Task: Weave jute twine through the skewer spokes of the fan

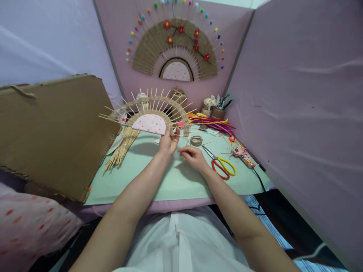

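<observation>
My left hand (169, 141) grips the lower right corner of a half-round fan (177, 107), raised above the table. The fan has thin sticks spreading outward, a band of twine woven across them, and a white centre with pink dots (150, 123). My right hand (194, 156) is a little lower and to the right, with thumb and fingers pinched together. Whatever is between those fingertips is too small to make out. Just beyond my right hand lies a coil of twine (196, 141). Scissors (222, 166) with red and yellow handles rest right of it, blades partly apart.
A bundle of thin sticks (124, 147) lies at left beside a large cardboard sheet (53, 128). Coloured pipe cleaners (212, 122), a pot of pens (219, 112) and a patterned glue gun (244, 156) with a black cable are at right. A larger decorated fan (153, 45) hangs behind.
</observation>
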{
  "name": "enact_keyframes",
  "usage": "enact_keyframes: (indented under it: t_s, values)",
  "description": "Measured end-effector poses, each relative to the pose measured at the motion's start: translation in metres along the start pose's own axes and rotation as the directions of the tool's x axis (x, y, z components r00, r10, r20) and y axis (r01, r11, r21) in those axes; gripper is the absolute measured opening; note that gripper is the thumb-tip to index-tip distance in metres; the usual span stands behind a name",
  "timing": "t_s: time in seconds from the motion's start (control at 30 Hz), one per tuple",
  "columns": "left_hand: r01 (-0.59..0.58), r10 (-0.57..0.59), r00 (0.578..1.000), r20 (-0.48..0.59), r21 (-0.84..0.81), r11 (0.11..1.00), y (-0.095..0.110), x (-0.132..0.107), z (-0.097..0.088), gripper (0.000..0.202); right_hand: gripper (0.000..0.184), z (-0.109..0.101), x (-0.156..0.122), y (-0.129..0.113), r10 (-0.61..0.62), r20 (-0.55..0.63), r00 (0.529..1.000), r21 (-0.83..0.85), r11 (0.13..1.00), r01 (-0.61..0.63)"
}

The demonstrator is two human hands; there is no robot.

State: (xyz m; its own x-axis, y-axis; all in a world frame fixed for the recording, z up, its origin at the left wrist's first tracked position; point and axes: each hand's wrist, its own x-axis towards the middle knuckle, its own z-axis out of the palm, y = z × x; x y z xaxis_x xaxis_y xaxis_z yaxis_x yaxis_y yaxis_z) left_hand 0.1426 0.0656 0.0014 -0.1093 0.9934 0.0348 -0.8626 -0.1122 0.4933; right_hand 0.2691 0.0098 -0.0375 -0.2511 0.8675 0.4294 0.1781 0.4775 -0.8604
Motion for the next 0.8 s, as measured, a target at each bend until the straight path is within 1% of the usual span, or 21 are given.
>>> enact_keyframes:
  t_s: [0.07,0.13,0.2,0.27,0.33,0.4,0.47,0.57,0.63,0.7,0.8]
  values:
    - [0.036,-0.037,0.999,-0.015,-0.070,0.997,-0.002,0.002,0.001,0.014,0.017,-0.003,-0.001,-0.002,0.017,-0.021,1.000,0.004,1.000,-0.017]
    - [0.068,-0.071,0.997,-0.021,-0.094,0.993,0.000,0.003,-0.002,0.016,0.012,-0.005,-0.003,-0.002,0.029,-0.030,0.999,0.036,0.999,-0.028]
    - [0.108,-0.109,0.994,-0.013,-0.064,0.992,0.003,0.002,-0.007,0.017,0.010,-0.006,-0.006,-0.001,0.028,-0.023,0.999,0.097,0.995,-0.026]
    - [0.150,-0.150,0.989,-0.008,0.007,0.989,0.007,0.001,-0.012,0.018,0.017,-0.006,-0.008,0.002,0.031,0.008,0.999,0.169,0.985,-0.032]
    - [0.180,-0.180,0.984,-0.009,0.073,0.981,0.009,-0.002,-0.016,0.018,0.022,-0.004,-0.009,0.005,0.053,0.039,0.998,0.203,0.977,-0.060]
    - [0.199,-0.201,0.980,0.010,0.100,0.975,0.010,-0.006,-0.018,0.019,0.020,-0.003,-0.008,0.008,0.089,0.031,0.996,0.182,0.979,-0.094]
    - [0.222,-0.228,0.972,0.056,0.098,0.970,0.008,-0.011,-0.019,0.019,0.019,-0.003,-0.007,0.009,0.109,0.000,0.994,0.136,0.985,-0.108]
    - [0.275,-0.283,0.953,0.113,0.079,0.958,0.003,-0.018,-0.019,0.019,0.024,-0.005,-0.005,0.009,0.096,-0.010,0.995,0.069,0.993,-0.095]
    - [0.335,-0.343,0.929,0.141,0.075,0.939,-0.002,-0.020,-0.019,0.020,0.024,-0.006,-0.005,0.009,0.073,-0.005,0.997,0.029,0.997,-0.073]
    - [0.401,-0.412,0.896,0.166,0.097,0.911,-0.007,-0.022,-0.020,0.021,0.022,-0.006,-0.005,0.009,0.057,-0.006,0.998,-0.003,0.998,-0.057]
    - [0.448,-0.474,0.858,0.196,0.163,0.879,-0.011,-0.022,-0.023,0.024,0.022,-0.006,-0.006,0.011,0.064,-0.009,0.998,-0.052,0.997,-0.064]
